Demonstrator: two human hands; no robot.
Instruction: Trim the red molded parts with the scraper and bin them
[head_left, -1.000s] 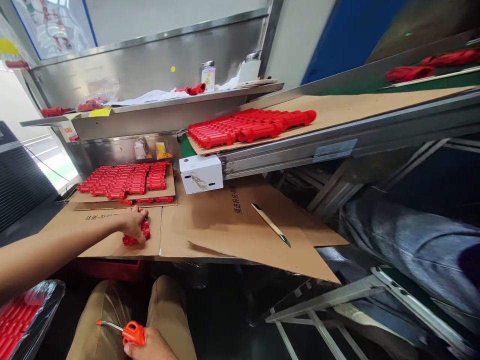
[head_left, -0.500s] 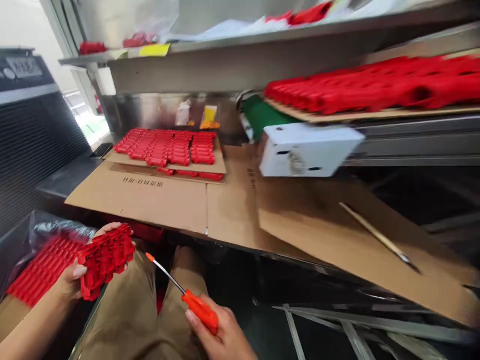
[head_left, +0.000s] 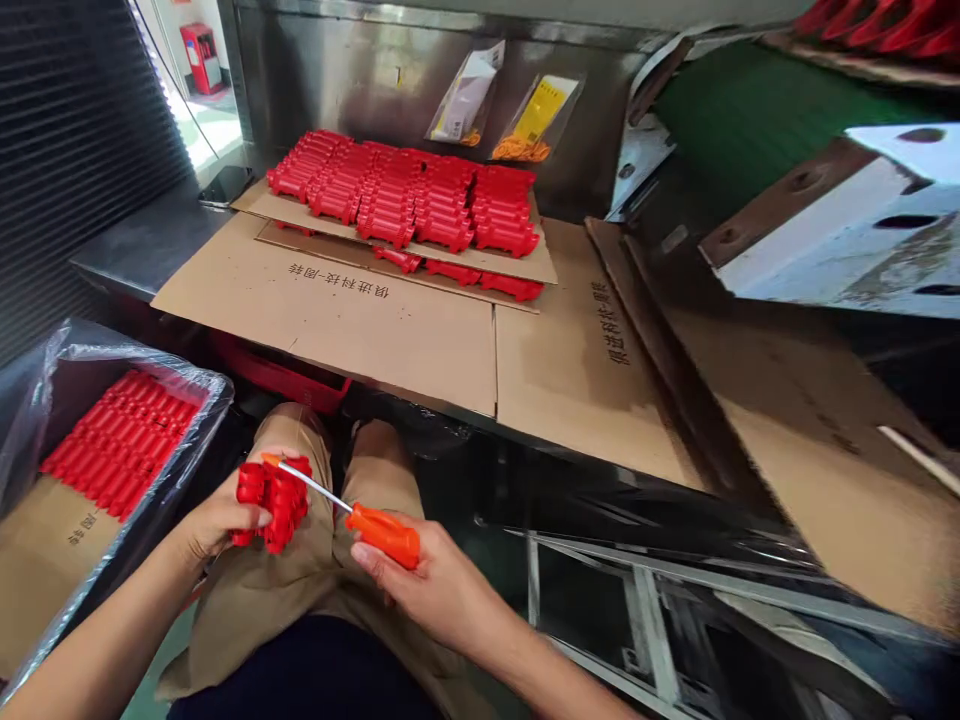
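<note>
1. Your left hand (head_left: 217, 515) has its fingers closed around a red plastic part (head_left: 274, 497), a ribbed block, held over your left knee.
2. Your right hand (head_left: 427, 585) has its fingers wrapped around the orange handle of a screwdriver (head_left: 352, 508); the thumb lies along the handle.
3. The metal shaft of the screwdriver runs up and to the left across the top of the red plastic part, and its orange tip sits at that part's upper left edge, touching it or just above it; you cannot tell which.
4. Both hands are over your lap, below the front edge of the surface (head_left: 142, 245), and near each other.
5. To your left, just beside your left forearm, stands a bin (head_left: 45, 600) lined with a clear plastic bag; in it lie rows of red parts (head_left: 124, 440) on a sheet of cardboard.
6. On the surface ahead lie flat cardboard sheets (head_left: 420, 340) with printed lettering.
7. At the back of those sheets, a stack of red parts (head_left: 412, 195) rests in neat rows on a smaller cardboard piece, with more red pieces showing under it.
8. Behind the stack, two small plastic packets (head_left: 525, 120) lean against the metal wall.
9. To the right, a green belt (head_left: 742, 110) ends at a white housing (head_left: 847, 240).
</note>
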